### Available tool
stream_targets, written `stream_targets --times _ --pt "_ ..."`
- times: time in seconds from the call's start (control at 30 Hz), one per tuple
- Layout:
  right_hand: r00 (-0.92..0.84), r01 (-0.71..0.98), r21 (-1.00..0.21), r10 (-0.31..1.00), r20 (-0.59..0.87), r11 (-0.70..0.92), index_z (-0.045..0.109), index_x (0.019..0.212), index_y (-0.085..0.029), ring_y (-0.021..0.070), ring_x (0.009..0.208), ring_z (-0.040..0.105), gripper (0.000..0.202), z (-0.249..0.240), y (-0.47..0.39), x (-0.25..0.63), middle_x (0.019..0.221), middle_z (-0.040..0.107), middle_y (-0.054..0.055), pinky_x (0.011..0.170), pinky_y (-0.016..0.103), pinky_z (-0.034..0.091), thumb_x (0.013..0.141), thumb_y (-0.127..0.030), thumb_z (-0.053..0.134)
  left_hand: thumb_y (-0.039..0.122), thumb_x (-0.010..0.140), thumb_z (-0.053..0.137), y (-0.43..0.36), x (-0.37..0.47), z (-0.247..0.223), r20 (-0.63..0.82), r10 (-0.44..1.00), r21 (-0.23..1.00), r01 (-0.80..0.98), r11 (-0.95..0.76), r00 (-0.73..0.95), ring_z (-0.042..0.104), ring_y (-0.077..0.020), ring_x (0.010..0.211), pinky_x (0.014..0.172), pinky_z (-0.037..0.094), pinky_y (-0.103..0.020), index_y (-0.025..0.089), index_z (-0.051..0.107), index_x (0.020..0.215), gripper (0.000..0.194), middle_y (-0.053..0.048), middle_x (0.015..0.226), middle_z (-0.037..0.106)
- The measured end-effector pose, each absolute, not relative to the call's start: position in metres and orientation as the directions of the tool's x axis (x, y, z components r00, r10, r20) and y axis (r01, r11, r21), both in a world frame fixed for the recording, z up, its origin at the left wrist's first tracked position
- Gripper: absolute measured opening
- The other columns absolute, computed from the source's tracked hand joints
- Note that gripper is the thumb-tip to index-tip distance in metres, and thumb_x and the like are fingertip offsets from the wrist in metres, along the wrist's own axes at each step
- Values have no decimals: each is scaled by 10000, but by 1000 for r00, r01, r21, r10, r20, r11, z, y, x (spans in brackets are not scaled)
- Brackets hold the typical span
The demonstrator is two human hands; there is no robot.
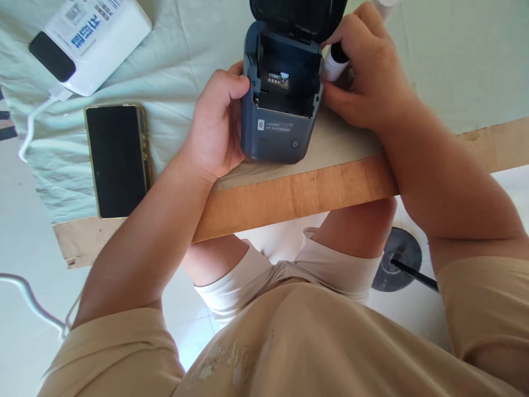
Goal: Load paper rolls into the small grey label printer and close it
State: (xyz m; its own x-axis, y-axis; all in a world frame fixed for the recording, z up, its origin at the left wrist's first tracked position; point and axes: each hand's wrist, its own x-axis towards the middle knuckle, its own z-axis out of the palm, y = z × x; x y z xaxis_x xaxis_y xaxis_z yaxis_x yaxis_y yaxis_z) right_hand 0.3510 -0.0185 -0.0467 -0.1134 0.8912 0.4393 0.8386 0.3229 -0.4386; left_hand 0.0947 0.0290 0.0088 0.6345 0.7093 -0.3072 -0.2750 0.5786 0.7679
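Here's the dark device (282,99), lid up, close behind the front edge of the bench (306,190), its lower end just inside that wooden strip. The left hand (221,118) grips its left side, thumb on the rim, fingers partly hidden. Over on the right, the right hand (359,69) is part-closed round a white roll (334,63), fingertips right up at the device's side. Both forearms cross the edge, the left one overlapping the corner of the phone (117,160). Bare cloth (176,88) shows between phone and left hand, and a broader open stretch runs off to the right. Counting up: one device, one phone, one labelled white box (103,47) at far left with a cable (31,124), two white cylindrical things, the second (387,5) partly out of view up top.
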Motion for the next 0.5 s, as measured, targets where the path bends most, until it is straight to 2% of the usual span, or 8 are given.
stream_targets --times 0.1,0.2,0.27,0.3,0.37,0.43,0.5 --pt "-90 831 -461 893 441 312 719 1361 -223 212 1115 641 566 -50 -17 352 1151 620 41 1026 388 580 796 -205 702 288 922 445 28 95 9 -322 710 763 -273 586 626 666 -413 1467 1051 665 -478 269 523 845 111 -57 1257 811" --pt "-32 800 -533 906 422 276 557 1496 -264 116 853 549 763 -52 -17 351 1068 587 -25 812 277 539 750 -174 686 305 904 488 28 96 8 -306 718 754 -302 584 625 669 -430 1458 1043 671 -498 273 513 837 78 -61 1224 817" --pt "-6 781 -572 919 395 251 538 1464 -267 87 743 448 753 -51 -18 349 979 551 -54 730 248 477 728 -151 648 314 913 494 29 97 6 -320 722 743 -311 593 613 674 -442 1444 1050 669 -526 269 527 833 97 -65 1208 818" --pt "-9 774 -583 925 380 247 573 1414 -263 87 737 439 716 -50 -19 349 948 546 -58 743 256 476 710 -141 624 310 921 487 29 97 6 -328 724 738 -314 598 607 681 -444 1432 1054 667 -538 266 537 831 112 -69 1198 818" --pt "-39 764 -593 936 351 255 643 1328 -253 113 815 515 657 -45 -21 347 963 596 -51 850 303 523 681 -147 608 285 946 469 30 96 6 -318 711 738 -308 601 627 701 -438 1400 1061 665 -548 257 564 832 151 -76 1195 821" --pt "-65 750 -604 940 336 268 676 1277 -240 173 1018 616 608 -41 -22 346 1088 658 -27 1027 380 551 671 -188 660 253 935 473 30 96 8 -296 680 745 -283 604 670 713 -445 1377 1063 664 -561 242 597 837 159 -82 1246 817" --pt "-47 731 -631 941 335 261 687 1187 -220 227 1179 624 522 -39 -20 344 1157 647 2 1142 431 519 666 -225 728 266 885 488 29 96 10 -319 706 739 -300 603 633 726 -467 1346 1029 671 -574 235 579 811 122 -95 1281 806"
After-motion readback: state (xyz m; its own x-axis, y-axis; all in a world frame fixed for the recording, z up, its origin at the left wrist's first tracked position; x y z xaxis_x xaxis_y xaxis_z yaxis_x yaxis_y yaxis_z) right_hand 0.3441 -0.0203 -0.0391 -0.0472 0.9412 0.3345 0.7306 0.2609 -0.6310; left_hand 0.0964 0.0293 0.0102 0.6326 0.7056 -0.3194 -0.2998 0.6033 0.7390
